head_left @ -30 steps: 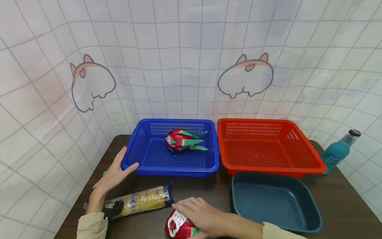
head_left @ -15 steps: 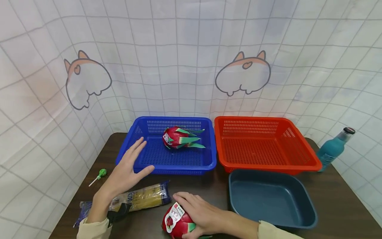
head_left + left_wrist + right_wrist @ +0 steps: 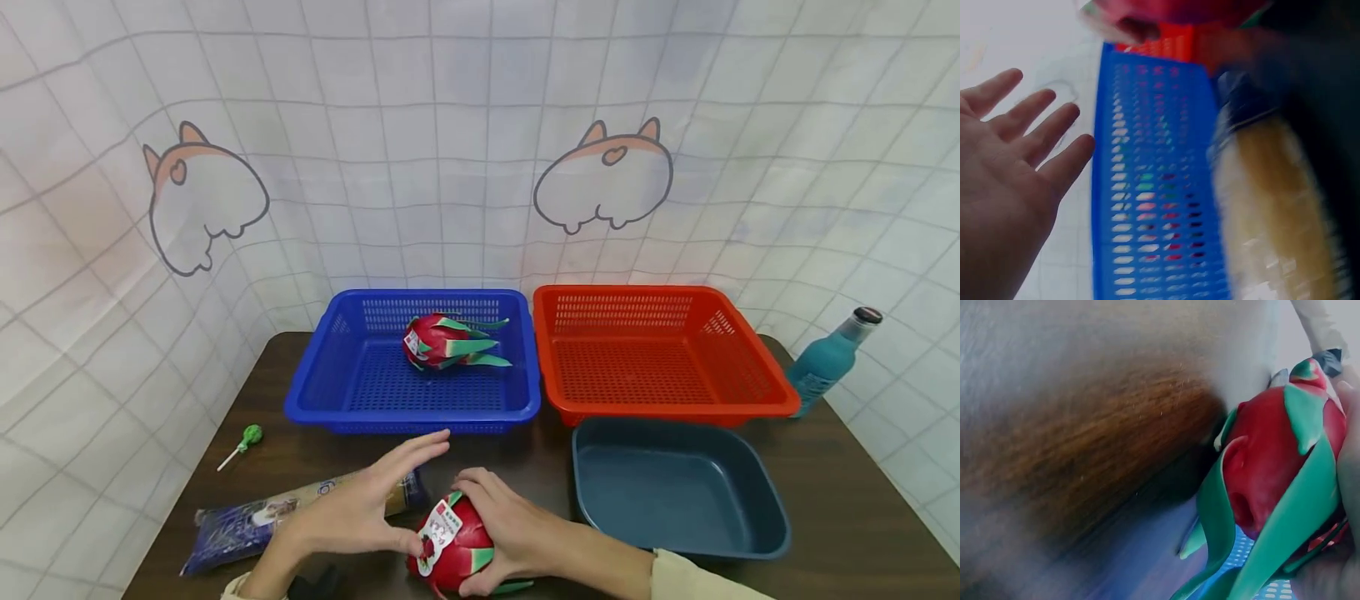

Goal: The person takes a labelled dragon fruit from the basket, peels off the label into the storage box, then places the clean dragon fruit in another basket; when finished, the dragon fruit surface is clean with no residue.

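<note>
My right hand (image 3: 517, 529) grips a red dragon fruit (image 3: 467, 546) with green leaves and a white label, low at the front of the dark table. Its leaves fan toward the camera in the right wrist view. My left hand (image 3: 356, 508) reaches to the fruit's left side, fingers extended and apart; its thumb tip is by the label, contact unclear. Below that hand lies a pack of spaghetti (image 3: 243, 521), partly hidden. A second dragon fruit (image 3: 429, 340) lies in the blue basket (image 3: 412, 417) behind.
A red basket (image 3: 667, 409) stands right of the blue one. In front of it is a dark blue tub (image 3: 675, 500). A teal bottle (image 3: 825, 365) leans at the right edge, and a green lollipop (image 3: 252, 434) lies at the left.
My left hand has left the blue basket's rim and come down and right to the dragon fruit, uncovering the lollipop. The right hand keeps holding the fruit, which has turned slightly.
</note>
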`<state>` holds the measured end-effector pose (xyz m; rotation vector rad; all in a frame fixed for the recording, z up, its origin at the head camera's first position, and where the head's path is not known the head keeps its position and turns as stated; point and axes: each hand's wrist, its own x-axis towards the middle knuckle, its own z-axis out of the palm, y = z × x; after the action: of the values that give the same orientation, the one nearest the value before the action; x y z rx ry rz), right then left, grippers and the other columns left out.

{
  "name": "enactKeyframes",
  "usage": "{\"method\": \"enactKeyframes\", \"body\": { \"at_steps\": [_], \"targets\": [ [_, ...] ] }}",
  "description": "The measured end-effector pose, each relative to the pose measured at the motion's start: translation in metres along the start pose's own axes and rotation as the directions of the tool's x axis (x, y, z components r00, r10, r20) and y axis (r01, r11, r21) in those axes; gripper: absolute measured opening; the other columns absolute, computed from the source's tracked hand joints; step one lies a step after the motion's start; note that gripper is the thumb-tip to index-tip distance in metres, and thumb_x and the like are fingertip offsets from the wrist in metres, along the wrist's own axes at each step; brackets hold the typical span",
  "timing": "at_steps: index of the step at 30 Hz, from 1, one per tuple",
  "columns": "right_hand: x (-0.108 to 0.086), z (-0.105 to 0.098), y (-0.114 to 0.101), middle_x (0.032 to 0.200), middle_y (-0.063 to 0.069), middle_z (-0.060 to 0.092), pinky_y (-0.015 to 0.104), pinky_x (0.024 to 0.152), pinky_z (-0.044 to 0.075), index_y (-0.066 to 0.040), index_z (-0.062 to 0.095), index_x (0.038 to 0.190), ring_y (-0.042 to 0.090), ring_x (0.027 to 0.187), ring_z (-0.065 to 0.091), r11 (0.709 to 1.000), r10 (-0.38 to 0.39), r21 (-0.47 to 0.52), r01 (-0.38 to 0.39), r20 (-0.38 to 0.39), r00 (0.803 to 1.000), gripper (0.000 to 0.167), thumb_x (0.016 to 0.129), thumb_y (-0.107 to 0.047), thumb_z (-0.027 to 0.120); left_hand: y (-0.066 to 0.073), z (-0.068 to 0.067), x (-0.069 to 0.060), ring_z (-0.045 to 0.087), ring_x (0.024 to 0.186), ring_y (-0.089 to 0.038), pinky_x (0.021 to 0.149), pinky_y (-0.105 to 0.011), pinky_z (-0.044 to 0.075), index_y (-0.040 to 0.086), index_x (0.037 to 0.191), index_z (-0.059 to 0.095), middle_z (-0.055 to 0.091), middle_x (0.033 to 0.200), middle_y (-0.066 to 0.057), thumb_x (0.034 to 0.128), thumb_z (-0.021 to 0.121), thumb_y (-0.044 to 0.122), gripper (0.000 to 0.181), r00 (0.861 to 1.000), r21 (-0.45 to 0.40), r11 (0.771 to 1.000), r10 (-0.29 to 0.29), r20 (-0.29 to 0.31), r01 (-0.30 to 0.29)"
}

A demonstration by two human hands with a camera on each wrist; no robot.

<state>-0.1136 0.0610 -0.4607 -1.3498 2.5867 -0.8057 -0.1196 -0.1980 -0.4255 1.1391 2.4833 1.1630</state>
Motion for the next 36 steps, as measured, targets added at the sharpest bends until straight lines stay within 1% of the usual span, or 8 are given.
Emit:
{"method": "enactKeyframes", "body": {
  "at_steps": [5,9,13,17,20,25,32,36],
  "targets": [
    [-0.003,-0.001,-0.001,0.130,0.001,0.045,0.015,0.082,0.052,-0.011,0.047,0.130,0.012,0.113,0.047,0.998,0.062,-0.027,-0.062,-0.004,0.998,0.083,0.073,-0.067,0.071,-0.004,0.011,0.000,0.031,0.144,-0.021,0.104,-0.056,0.044,0.032,0.156,0.013,0.017,0.163,0.006,0.0787,0.077,0.046,0.101,0.991,-0.075,0.997,-0.019,0.135,0.029],
    [-0.005,-0.001,-0.005,0.128,-0.001,0.045,0.019,0.082,0.053,-0.011,0.046,0.133,0.012,0.112,0.045,0.987,0.160,-0.031,-0.160,0.005,0.987,0.088,0.073,-0.071,0.068,-0.010,0.015,0.000,0.028,0.145,-0.021,0.107,-0.053,0.042,0.032,0.156,0.009,0.015,0.163,0.005,0.0800,0.078,0.040,0.103,0.977,-0.141,0.989,-0.014,0.211,0.045],
    [-0.009,-0.003,-0.009,0.128,0.001,0.046,0.029,0.086,0.055,-0.008,0.045,0.136,0.016,0.113,0.046,0.963,0.258,-0.083,-0.257,0.012,0.966,0.098,0.070,-0.078,0.063,-0.016,0.019,0.000,0.034,0.141,-0.022,0.105,-0.041,0.046,0.028,0.156,0.010,0.020,0.161,0.001,0.0806,0.079,0.034,0.102,0.972,-0.161,0.986,0.002,0.235,0.037],
    [-0.014,-0.007,-0.011,0.127,0.001,0.046,0.031,0.086,0.055,-0.008,0.047,0.135,0.017,0.112,0.045,0.944,0.324,-0.083,-0.320,0.041,0.945,0.096,0.071,-0.078,0.062,-0.022,0.026,0.002,0.042,0.134,-0.017,0.097,-0.031,0.051,0.026,0.155,0.013,0.026,0.158,-0.002,0.0820,0.077,0.036,0.098,0.969,-0.161,0.987,0.022,0.246,0.018],
    [-0.018,-0.011,-0.012,0.123,-0.001,0.046,0.028,0.085,0.055,-0.009,0.049,0.133,0.015,0.110,0.044,0.941,0.334,-0.067,-0.331,0.049,0.941,0.091,0.073,-0.076,0.062,-0.025,0.032,0.004,0.046,0.129,-0.014,0.094,-0.027,0.052,0.026,0.155,0.014,0.032,0.154,-0.001,0.0819,0.077,0.038,0.097,0.967,-0.150,0.989,0.030,0.252,0.009],
    [-0.022,-0.014,-0.014,0.117,-0.003,0.047,0.025,0.083,0.054,-0.008,0.053,0.130,0.011,0.106,0.044,0.949,0.311,-0.068,-0.308,0.032,0.950,0.087,0.074,-0.075,0.062,-0.029,0.040,0.005,0.048,0.127,-0.012,0.096,-0.026,0.050,0.028,0.154,0.011,0.037,0.149,0.000,0.0800,0.078,0.041,0.101,0.963,-0.157,0.987,0.020,0.269,0.024],
    [-0.023,-0.017,-0.017,0.115,-0.004,0.048,0.023,0.081,0.054,-0.009,0.055,0.128,0.009,0.103,0.045,0.945,0.320,-0.086,-0.316,0.036,0.947,0.085,0.075,-0.075,0.061,-0.036,0.047,0.006,0.046,0.129,-0.011,0.100,-0.026,0.048,0.026,0.154,0.010,0.035,0.149,-0.003,0.0796,0.080,0.030,0.102,0.962,-0.278,0.960,0.072,0.265,0.004],
    [-0.024,-0.018,-0.019,0.114,-0.003,0.049,0.022,0.079,0.054,-0.008,0.056,0.128,0.010,0.102,0.046,0.948,0.293,-0.137,-0.287,0.021,0.956,0.085,0.076,-0.075,0.059,-0.038,0.048,0.006,0.043,0.132,-0.012,0.103,-0.026,0.046,0.026,0.154,0.008,0.031,0.152,-0.004,0.0796,0.081,0.027,0.104,0.959,-0.319,0.947,0.071,0.276,0.021]
  ]
}}
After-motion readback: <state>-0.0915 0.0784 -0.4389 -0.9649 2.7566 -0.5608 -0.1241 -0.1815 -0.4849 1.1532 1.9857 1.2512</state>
